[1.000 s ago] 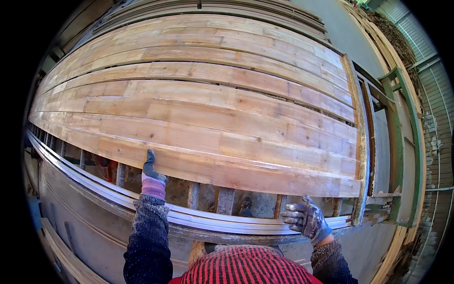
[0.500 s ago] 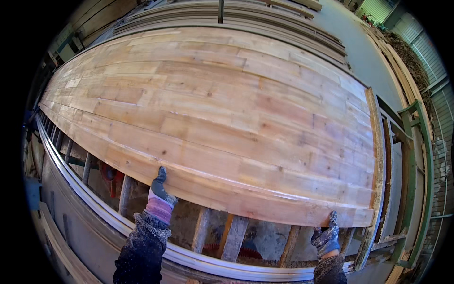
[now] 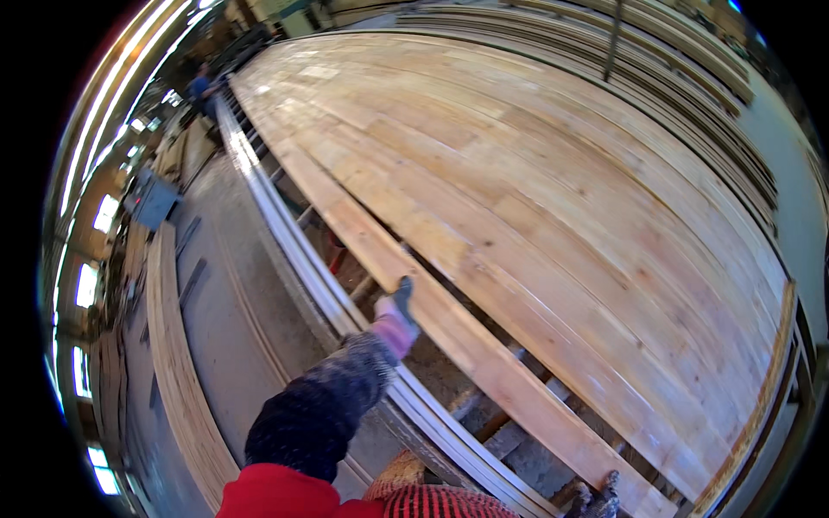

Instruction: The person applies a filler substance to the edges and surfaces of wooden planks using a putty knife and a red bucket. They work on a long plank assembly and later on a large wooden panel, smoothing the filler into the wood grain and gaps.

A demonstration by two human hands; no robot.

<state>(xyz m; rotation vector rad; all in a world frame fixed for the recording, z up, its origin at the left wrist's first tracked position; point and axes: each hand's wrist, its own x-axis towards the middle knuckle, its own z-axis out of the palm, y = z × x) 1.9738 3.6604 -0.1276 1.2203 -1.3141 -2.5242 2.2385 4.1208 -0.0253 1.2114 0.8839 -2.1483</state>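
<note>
- We see one long pale wooden plank point(image 3: 501, 367) running diagonally from the far upper left to the lower right, its near edge meeting both hands.
- Our left hand point(image 3: 395, 312), in a dark glove with a pink-purple cuff, is closed on that edge partway along, thumb on the top face; we cannot see the fingers beneath.
- Our right hand point(image 3: 594, 502), in a dark glove, grips the same edge near the plank's lower-right end, thumb on top, the rest partly cut off by the frame.
- Beyond the hands, on the plank's far side, we find a dark gap, narrowing toward the far end, and then the broad panel of boards point(image 3: 561, 216).
- Below the plank we make out crossbars point(image 3: 509, 440).
- On our side, a pale metal rail point(image 3: 315, 285) runs along under the left forearm, apart from the plank.
- Further left, we see long timbers point(image 3: 177, 345) on the grey floor point(image 3: 229, 345) and a blue-grey box point(image 3: 153, 200).
</note>
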